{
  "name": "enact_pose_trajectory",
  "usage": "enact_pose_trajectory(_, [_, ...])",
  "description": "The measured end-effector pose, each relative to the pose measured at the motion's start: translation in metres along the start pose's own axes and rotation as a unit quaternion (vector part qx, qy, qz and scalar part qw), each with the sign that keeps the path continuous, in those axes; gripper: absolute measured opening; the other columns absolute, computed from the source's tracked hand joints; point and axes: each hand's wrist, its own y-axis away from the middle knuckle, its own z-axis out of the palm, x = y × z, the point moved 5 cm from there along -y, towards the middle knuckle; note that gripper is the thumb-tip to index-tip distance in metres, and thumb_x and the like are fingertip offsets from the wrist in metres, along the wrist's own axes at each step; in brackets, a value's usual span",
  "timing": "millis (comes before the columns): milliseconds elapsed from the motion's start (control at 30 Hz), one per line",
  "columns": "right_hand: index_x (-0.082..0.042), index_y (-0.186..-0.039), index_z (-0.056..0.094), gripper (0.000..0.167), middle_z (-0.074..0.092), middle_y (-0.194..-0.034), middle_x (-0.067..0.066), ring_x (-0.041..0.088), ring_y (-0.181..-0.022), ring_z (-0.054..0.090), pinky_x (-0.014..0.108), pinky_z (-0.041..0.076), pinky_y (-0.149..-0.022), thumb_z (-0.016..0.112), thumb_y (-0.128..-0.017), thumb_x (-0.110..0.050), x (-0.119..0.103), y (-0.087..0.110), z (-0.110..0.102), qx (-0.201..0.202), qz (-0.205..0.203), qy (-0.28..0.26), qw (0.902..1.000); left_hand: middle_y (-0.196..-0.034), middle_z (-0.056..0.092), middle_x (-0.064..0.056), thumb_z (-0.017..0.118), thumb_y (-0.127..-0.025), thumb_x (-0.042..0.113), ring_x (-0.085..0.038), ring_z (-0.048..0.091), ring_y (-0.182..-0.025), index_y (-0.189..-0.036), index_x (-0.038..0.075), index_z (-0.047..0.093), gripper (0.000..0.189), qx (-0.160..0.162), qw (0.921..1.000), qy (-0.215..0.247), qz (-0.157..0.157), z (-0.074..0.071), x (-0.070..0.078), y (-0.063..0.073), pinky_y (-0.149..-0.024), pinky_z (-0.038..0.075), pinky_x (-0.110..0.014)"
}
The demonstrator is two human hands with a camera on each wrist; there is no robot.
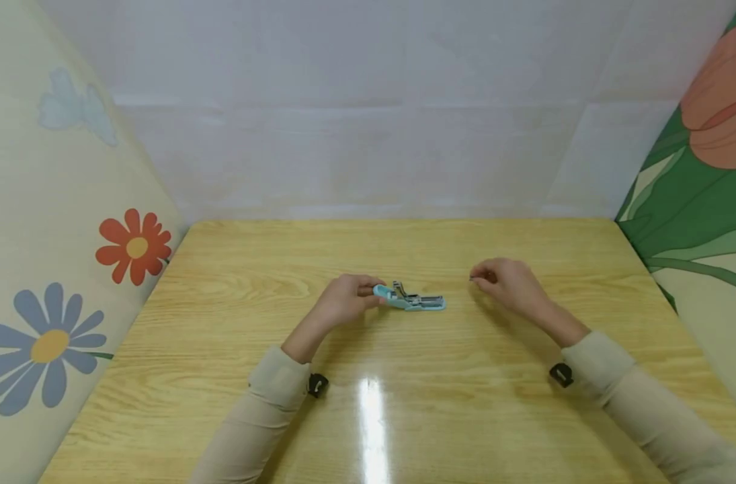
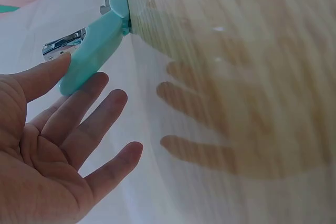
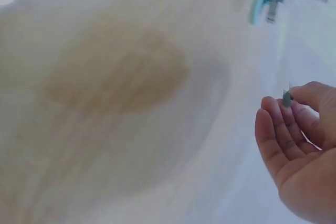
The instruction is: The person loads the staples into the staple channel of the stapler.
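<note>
A teal stapler (image 1: 396,302) lies opened out on the wooden table, its metal parts facing up. My left hand (image 1: 343,299) pinches the raised end of it between thumb and fingers. In the left wrist view, the thumb touches one side of the stapler's teal shell (image 2: 97,51) while the other fingers spread below. To the right of the stapler and apart from it, my right hand (image 1: 508,286) pinches a short strip of staples (image 3: 286,98) between thumb and fingertips. The strip's thin prongs stick up past the thumb in the right wrist view.
The wooden table (image 1: 440,403) has a bright light reflection near its front. A white sheet (image 1: 368,134) stands behind it. Flower-patterned panels (image 1: 29,202) flank the left and right sides. A dark wrist device hangs at each beige cuff (image 1: 279,378).
</note>
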Motion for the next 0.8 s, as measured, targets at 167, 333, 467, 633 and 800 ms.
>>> enact_pose_trajectory(167, [-0.003, -0.115, 0.075, 0.022, 0.076, -0.110, 0.016, 0.028, -0.096, 0.072, 0.046, 0.060, -0.083, 0.065, -0.100, -0.015, -0.003, -0.004, -0.013, 0.029, -0.007, -0.026, 0.9992, -0.125, 0.074, -0.007, 0.070, -0.097, 0.026, -0.025, 0.069, -0.118, -0.131, 0.014, 0.068, 0.036, 0.003, 1.0000, 0.001, -0.001, 0.000, 0.000, 0.000, -0.094, 0.059, -0.040])
enact_pose_trajectory(333, [-0.005, -0.114, 0.076, 0.022, 0.077, -0.111, 0.015, 0.028, -0.096, 0.075, 0.044, 0.061, -0.081, 0.070, -0.097, -0.016, -0.006, -0.005, -0.023, 0.081, -0.027, -0.048, 0.9952, -0.125, 0.073, -0.007, 0.070, -0.097, 0.027, -0.025, 0.069, -0.119, -0.131, 0.014, 0.068, 0.036, 0.006, 1.0000, 0.000, -0.003, 0.000, 0.001, -0.001, -0.095, 0.058, -0.041])
enact_pose_trajectory(467, [-0.005, -0.112, 0.077, 0.021, 0.077, -0.110, 0.014, 0.027, -0.094, 0.076, 0.042, 0.062, -0.078, 0.072, -0.095, -0.015, -0.008, -0.005, -0.028, 0.106, -0.042, -0.066, 0.9913, -0.126, 0.073, -0.006, 0.070, -0.097, 0.027, -0.025, 0.068, -0.119, -0.131, 0.015, 0.068, 0.036, 0.006, 1.0000, -0.002, -0.003, 0.000, 0.001, 0.000, -0.096, 0.058, -0.042])
enact_pose_trajectory(633, [-0.005, -0.113, 0.077, 0.022, 0.078, -0.110, 0.014, 0.027, -0.093, 0.077, 0.041, 0.062, -0.076, 0.073, -0.095, -0.016, -0.012, -0.005, -0.032, 0.116, -0.054, -0.081, 0.9885, -0.126, 0.073, -0.006, 0.070, -0.097, 0.026, -0.025, 0.068, -0.119, -0.131, 0.014, 0.068, 0.035, 0.004, 1.0000, 0.001, -0.002, 0.000, 0.002, 0.000, -0.095, 0.058, -0.041])
enact_pose_trajectory(800, [-0.005, -0.113, 0.077, 0.023, 0.078, -0.109, 0.012, 0.025, -0.092, 0.077, 0.039, 0.062, -0.074, 0.073, -0.094, -0.016, -0.016, -0.005, -0.036, 0.125, -0.067, -0.089, 0.9859, -0.125, 0.074, -0.006, 0.070, -0.097, 0.027, -0.025, 0.069, -0.119, -0.130, 0.015, 0.069, 0.035, 0.007, 1.0000, -0.003, -0.001, -0.001, 0.001, -0.001, -0.096, 0.058, -0.041])
